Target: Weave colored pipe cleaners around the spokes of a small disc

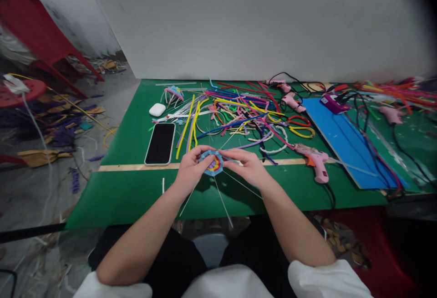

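A small round weave of pipe cleaners [215, 166], purple at its middle with red, yellow and light blue rings, hangs over the front of the green table. Several thin pale spokes stick out from it. My left hand [191, 168] is closed on its left side, thumb across the front. At the right edge of the weave, my right hand [247, 166] pinches what looks like a light blue pipe cleaner [227, 157]; the fingers partly hide it. Behind my hands lies a tangled pile of coloured pipe cleaners [235, 115].
A phone [160, 144] and a white earbud case [157, 110] lie left. To the right are a pink glue gun [317, 161], scissors [302, 131] and a blue board [348, 147] with cables across it. A white panel [259, 24] stands behind the table [129, 193].
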Motion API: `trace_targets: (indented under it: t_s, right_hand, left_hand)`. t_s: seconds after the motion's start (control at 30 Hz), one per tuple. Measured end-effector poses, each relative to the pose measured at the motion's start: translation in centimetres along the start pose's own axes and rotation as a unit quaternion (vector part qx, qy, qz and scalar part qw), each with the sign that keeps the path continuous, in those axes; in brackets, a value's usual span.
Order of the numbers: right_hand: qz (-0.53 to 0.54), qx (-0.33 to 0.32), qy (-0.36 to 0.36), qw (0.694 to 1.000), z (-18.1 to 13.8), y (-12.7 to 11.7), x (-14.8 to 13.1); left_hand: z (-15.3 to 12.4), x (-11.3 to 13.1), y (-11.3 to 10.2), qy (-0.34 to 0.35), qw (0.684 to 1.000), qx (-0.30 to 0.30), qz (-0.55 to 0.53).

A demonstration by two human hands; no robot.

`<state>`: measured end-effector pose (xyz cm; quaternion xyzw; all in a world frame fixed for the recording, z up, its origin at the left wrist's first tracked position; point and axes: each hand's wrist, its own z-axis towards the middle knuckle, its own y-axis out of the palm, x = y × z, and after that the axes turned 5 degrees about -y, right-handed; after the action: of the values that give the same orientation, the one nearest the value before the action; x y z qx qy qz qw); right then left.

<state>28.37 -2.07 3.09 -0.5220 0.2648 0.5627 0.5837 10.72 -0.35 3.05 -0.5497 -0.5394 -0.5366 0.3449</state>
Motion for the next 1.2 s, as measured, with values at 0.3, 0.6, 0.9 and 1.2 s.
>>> trace_targets:
  t_s: [0.3,0.6,0.9,1.2]
  right_hand:
    - [-0.038,0.075,0.030,0.996,0.1,0.7,-0.6]
    - [-0.055,0.031,0.085,0.994,-0.4,0.4,-2.0]
    - [-0.024,-0.037,0.161,0.986,-0.5,-0.7,-2.3]
    - [-0.171,-0.001,0.089,0.981,-0.8,-0.3,-3.2]
  left_hand:
    - [0.0,-0.2,0.1,-0.018,1.000,-0.017,0.013]
    - [-0.4,-0.3,0.5,0.017,0.998,0.048,0.042]
    - [-1.1,0.1,0.5,0.100,0.968,0.078,0.215]
    - [-1.5,0.3,0.5,0.147,0.947,0.106,0.266]
